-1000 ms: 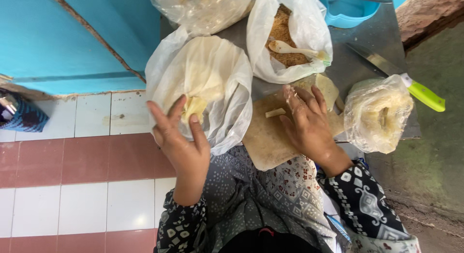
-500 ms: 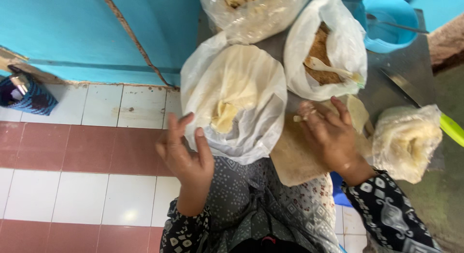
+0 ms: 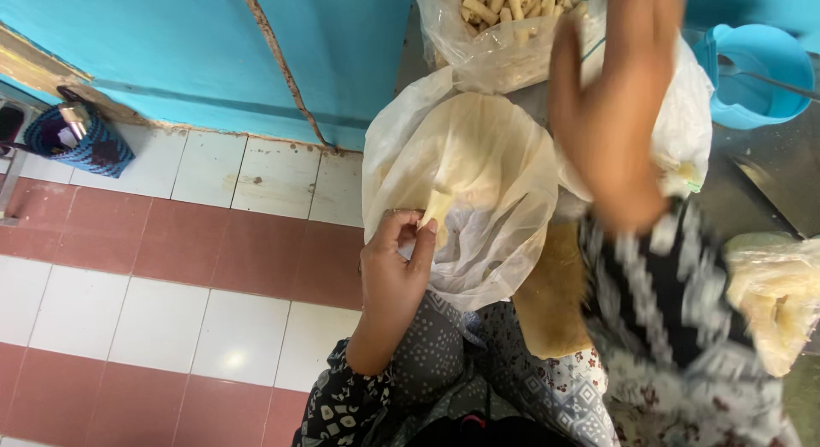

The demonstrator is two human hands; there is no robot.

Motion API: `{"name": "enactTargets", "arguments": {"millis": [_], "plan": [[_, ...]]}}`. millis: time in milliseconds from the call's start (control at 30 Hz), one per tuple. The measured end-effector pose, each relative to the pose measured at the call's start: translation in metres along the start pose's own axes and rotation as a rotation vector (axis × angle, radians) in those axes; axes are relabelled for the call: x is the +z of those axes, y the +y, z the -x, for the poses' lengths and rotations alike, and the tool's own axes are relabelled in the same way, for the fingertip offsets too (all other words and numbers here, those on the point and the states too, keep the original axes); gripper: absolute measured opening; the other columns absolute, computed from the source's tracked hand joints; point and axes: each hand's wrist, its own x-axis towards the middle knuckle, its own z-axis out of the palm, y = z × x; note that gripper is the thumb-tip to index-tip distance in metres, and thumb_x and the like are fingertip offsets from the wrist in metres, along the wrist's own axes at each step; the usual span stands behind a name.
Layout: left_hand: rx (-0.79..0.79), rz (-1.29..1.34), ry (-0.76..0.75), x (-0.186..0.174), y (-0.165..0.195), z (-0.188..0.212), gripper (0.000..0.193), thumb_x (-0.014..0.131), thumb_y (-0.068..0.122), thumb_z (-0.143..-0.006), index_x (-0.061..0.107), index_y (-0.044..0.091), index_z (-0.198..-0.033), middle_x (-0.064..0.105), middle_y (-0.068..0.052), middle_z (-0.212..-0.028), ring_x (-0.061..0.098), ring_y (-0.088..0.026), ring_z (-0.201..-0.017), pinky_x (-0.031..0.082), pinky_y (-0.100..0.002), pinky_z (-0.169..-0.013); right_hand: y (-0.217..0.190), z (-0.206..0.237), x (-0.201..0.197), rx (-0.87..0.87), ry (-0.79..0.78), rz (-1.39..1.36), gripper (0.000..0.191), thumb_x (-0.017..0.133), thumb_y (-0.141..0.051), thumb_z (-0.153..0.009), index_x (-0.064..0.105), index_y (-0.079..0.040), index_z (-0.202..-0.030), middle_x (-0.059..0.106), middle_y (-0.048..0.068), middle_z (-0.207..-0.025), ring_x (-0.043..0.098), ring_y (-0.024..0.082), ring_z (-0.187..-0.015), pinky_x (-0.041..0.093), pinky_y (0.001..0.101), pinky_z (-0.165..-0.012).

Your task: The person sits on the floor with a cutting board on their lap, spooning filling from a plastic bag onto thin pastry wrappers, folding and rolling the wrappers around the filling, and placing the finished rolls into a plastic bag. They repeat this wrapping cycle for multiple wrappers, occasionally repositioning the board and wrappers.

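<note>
Fingers of the left hand [image 3: 395, 267] pinch a pale thin wrapper sheet [image 3: 436, 209] in a clear plastic bag [image 3: 504, 242]; the blurred right hand [image 3: 611, 114], open and empty, hovers over a bag of rolled sticks [image 3: 495, 20].

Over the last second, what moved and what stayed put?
The right hand left the board and rose toward the bag of rolled sticks, blurred in motion. The left hand, open over the wrapper bag a second ago, has pinched the corner of a pale wrapper sheet with its fingers. The bags, board and blue tub stayed where they were.
</note>
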Motion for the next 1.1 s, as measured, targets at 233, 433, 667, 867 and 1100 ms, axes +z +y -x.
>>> {"name": "enactTargets", "arguments": {"millis": [233, 433, 667, 867, 1100], "plan": [[-0.137, 0.734, -0.273, 0.017, 0.004, 0.025, 0.025, 0.070, -0.002, -0.096, 0.058, 0.001, -0.118, 0.067, -0.007, -0.118, 0.069, -0.013, -0.112, 0.057, -0.027, -0.098, -0.091, 0.129, 0.006, 0.850, -0.129, -0.995, 0.041, 0.076, 0.008, -0.090, 0.054, 0.001, -0.123, 0.065, 0.006, -0.106, 0.065, 0.012, -0.096, 0.056, 0.0258, -0.086], [-0.098, 0.831, -0.120, 0.036, 0.012, 0.034, 0.029, 0.073, -0.003, -0.096, 0.056, 0.001, -0.119, 0.067, -0.010, -0.106, 0.069, -0.011, -0.094, 0.055, -0.023, -0.081, -0.079, 0.154, -0.020, 0.993, -0.037, -1.300, 0.036, 0.067, 0.016, -0.091, 0.057, 0.001, -0.122, 0.073, 0.011, -0.103, 0.071, 0.016, -0.099, 0.058, 0.0280, -0.090], [-0.052, 0.517, 0.018, 0.043, 0.026, 0.037, 0.025, 0.070, 0.008, -0.098, 0.058, 0.002, -0.119, 0.067, -0.006, -0.103, 0.066, -0.007, -0.077, 0.056, -0.022, -0.064, -0.041, 0.182, -0.070, 1.165, 0.414, -1.530, 0.024, 0.054, 0.011, -0.100, 0.057, -0.006, -0.117, 0.072, 0.011, -0.103, 0.071, 0.019, -0.093, 0.060, 0.0305, -0.080], [0.343, -0.302, 0.000, 0.052, 0.052, 0.034, 0.023, 0.064, 0.014, -0.106, 0.066, 0.006, -0.128, 0.068, -0.008, -0.110, 0.064, -0.014, -0.077, 0.054, -0.028, -0.069, -0.012, 0.209, -0.149, 1.085, 0.553, -1.353, 0.024, 0.056, 0.012, -0.102, 0.058, -0.003, -0.120, 0.072, 0.013, -0.108, 0.071, 0.019, -0.099, 0.060, 0.0300, -0.088], [-0.337, 0.712, -0.616, 0.121, 0.062, 0.124, 0.031, 0.054, 0.029, -0.110, 0.063, 0.005, -0.126, 0.073, -0.003, -0.100, 0.071, -0.010, -0.081, 0.055, -0.022, -0.069, -0.060, 0.225, -0.159, 0.318, 0.029, -0.276, 0.020, 0.071, 0.012, -0.096, 0.059, -0.001, -0.106, 0.071, 0.013, -0.105, 0.072, 0.019, -0.099, 0.062, 0.0256, -0.084]]}}
